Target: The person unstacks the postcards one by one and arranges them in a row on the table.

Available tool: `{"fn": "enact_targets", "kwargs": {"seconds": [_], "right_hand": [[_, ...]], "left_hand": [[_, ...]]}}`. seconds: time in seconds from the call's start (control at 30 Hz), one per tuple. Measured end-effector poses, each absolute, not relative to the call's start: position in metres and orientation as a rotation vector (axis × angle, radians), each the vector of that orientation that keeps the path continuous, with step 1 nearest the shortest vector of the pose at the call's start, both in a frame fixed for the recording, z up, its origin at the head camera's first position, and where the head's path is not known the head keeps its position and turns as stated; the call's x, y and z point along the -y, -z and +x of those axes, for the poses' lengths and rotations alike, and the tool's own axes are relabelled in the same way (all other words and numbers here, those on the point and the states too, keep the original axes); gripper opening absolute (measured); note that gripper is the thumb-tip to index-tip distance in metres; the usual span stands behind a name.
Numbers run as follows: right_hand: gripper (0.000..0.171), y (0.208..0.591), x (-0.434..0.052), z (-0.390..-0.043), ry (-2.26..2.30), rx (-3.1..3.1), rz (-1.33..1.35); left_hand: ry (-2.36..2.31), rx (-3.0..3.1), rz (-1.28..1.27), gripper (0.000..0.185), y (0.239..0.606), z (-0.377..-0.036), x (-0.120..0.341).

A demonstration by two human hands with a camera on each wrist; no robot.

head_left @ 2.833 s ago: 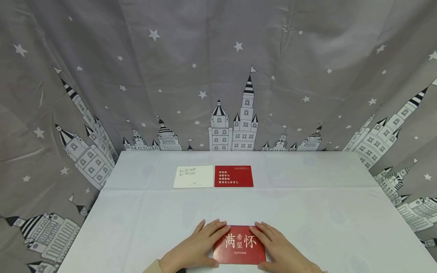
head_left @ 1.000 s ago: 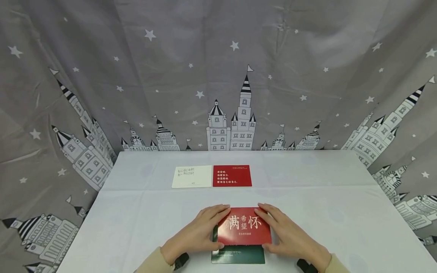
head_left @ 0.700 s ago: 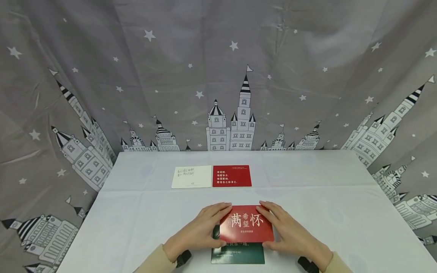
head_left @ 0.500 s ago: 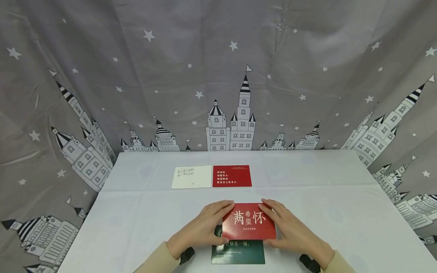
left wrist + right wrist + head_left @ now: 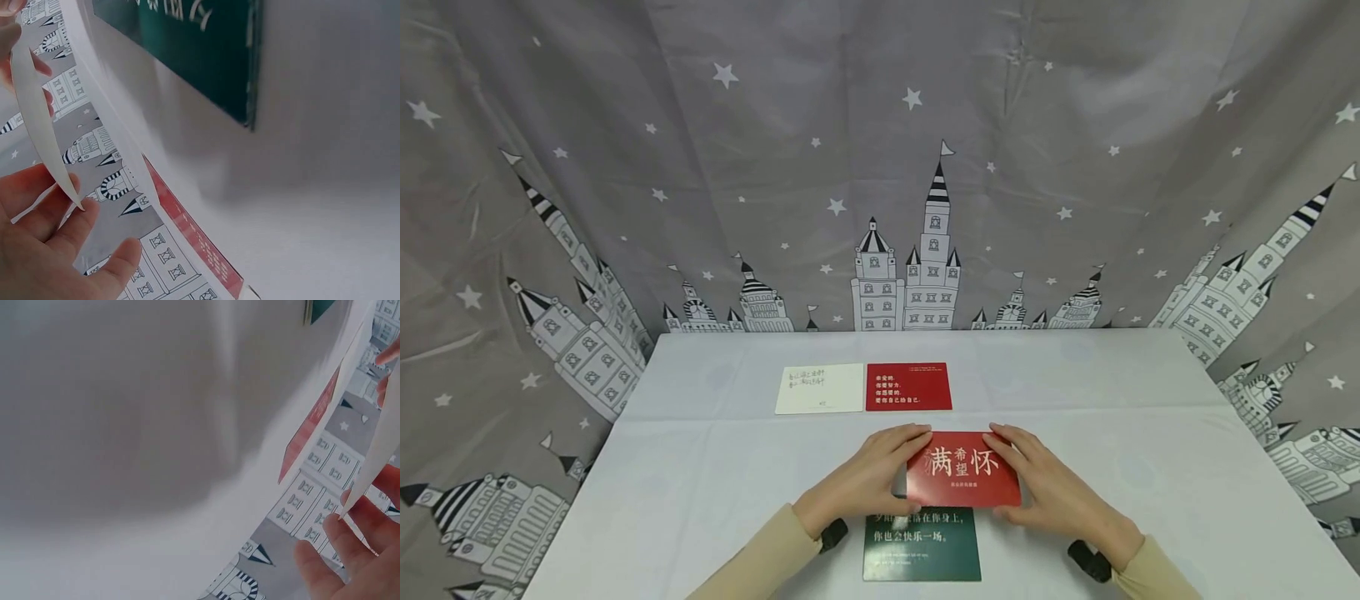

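Observation:
A red card (image 5: 962,469) with large white characters is held just above the table by both hands. My left hand (image 5: 880,471) pinches its left edge and my right hand (image 5: 1045,483) pinches its right edge. In the left wrist view the card's pale underside (image 5: 37,125) shows edge-on, with fingers (image 5: 94,275) of that hand below it. The right wrist view shows the same card's edge (image 5: 378,444) over the fingers (image 5: 356,550) of my right hand. A dark green card (image 5: 922,542) with white text lies flat on the table (image 5: 1150,500), nearer to me than the red one.
A white card (image 5: 820,388) and a second red card (image 5: 908,386) lie side by side at the far middle of the white table. A grey curtain (image 5: 880,167) printed with stars and castles hangs behind and round the sides.
Both hands have carried the red card away from me and slightly right. The green card that lay under it now shows almost whole.

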State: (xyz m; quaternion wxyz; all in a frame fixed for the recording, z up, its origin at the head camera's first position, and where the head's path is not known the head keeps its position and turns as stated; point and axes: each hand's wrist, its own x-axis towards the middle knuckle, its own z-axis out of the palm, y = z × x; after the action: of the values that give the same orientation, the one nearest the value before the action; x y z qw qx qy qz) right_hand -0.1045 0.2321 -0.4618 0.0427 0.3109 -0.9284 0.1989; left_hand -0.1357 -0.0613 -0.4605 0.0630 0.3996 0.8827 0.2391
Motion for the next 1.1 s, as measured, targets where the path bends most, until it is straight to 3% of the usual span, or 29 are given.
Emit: {"fn": "enact_targets", "kwargs": {"seconds": [1.1], "right_hand": [[0.084,0.471,-0.268,-0.159,-0.508,2.933,0.885]], "left_hand": [[-0.421,-2.702,1.139,0.087,0.469,-0.2,0.005]]}}
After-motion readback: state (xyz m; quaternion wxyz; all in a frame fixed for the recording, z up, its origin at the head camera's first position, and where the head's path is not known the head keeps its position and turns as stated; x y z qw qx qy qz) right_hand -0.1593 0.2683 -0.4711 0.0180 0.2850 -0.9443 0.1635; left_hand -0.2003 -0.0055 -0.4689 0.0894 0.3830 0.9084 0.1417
